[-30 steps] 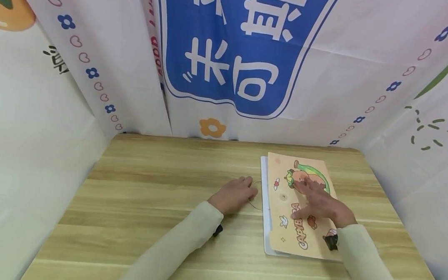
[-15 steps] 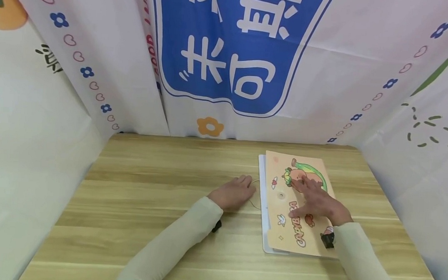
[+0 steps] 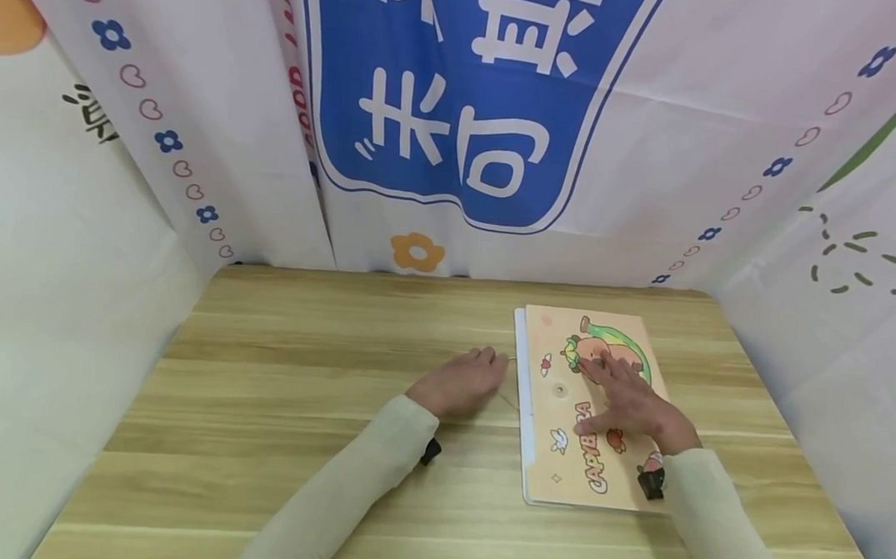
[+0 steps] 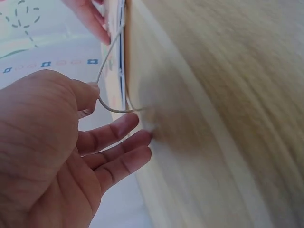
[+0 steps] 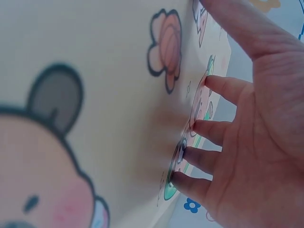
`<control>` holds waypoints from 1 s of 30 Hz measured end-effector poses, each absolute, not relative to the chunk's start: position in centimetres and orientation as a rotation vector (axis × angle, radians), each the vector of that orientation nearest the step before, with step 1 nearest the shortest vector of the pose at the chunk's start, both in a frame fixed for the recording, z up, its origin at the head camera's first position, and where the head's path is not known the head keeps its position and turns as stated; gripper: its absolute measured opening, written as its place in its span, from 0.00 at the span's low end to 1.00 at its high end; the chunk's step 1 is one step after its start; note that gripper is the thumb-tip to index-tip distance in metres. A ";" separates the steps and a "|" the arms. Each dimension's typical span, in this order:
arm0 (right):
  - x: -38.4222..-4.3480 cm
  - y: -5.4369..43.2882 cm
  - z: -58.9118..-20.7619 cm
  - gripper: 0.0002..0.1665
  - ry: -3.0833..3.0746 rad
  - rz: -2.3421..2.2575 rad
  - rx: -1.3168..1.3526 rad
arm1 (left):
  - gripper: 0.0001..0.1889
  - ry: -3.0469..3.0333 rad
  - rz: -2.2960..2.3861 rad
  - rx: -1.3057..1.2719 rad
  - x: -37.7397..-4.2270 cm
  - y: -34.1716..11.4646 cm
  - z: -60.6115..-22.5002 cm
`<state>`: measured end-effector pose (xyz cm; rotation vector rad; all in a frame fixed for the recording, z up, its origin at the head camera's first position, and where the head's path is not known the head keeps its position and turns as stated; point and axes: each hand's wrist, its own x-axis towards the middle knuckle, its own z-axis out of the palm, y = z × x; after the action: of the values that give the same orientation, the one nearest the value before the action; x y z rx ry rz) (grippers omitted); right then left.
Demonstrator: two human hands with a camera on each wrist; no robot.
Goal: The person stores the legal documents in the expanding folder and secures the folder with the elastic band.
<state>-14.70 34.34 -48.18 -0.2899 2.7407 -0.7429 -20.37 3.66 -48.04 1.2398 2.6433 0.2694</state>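
Note:
A peach file folder with capybara cartoons [image 3: 543,417] lies on the right part of the table, its cover down and a white edge [image 3: 521,358] showing along its left side. Spread across the cover, my right hand [image 3: 630,407] presses with its fingertips; the right wrist view shows those fingers fairly straight against the printed cover [image 5: 118,95]. My left hand [image 3: 460,383] is just left of the folder. In the left wrist view it pinches a thin cord [image 4: 113,111] between thumb and forefinger, the other fingers loosely bent. The cord loops from the folder's edge.
The wooden table [image 3: 301,373] extends left of the folder. White printed cloth [image 3: 632,179] hangs behind and at both sides, with a big blue sign [image 3: 416,161] on the back one. Black wrist straps [image 3: 430,452] show at both cuffs.
The folder's cover has come down and left, and lies closer to the white edge. My left hand stays by the cord with a small shift. The head view has shifted slightly.

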 end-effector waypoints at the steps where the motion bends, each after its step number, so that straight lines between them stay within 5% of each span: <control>1: -14.6 34.4 -48.2 0.71 2.741 -0.746 -0.294 | 0.21 2.596 0.395 1.117 -20.3 3.8 -47.9; 5: -14.5 34.6 -48.2 0.71 2.737 -0.777 -0.303 | 0.41 2.438 0.767 0.741 -20.1 4.6 -47.5; 13: -14.8 34.9 -48.8 0.71 2.739 -0.762 -0.336 | 0.46 2.387 0.897 0.574 -19.8 5.5 -47.8; 17: -14.8 35.0 -48.9 0.71 2.746 -0.735 -0.345 | 0.38 2.432 0.856 0.795 -20.0 5.6 -48.3; 22: -14.6 35.0 -48.9 0.70 2.748 -0.753 -0.370 | 0.08 2.578 0.617 1.435 -20.4 5.8 -49.0; 30: -14.8 34.8 -48.5 0.70 2.737 -0.698 -0.333 | 0.15 2.639 0.633 1.422 -20.4 6.8 -49.1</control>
<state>-14.78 34.80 -48.49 -0.3328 2.7369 -0.6978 -20.36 6.76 -49.14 1.4215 2.6386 0.6328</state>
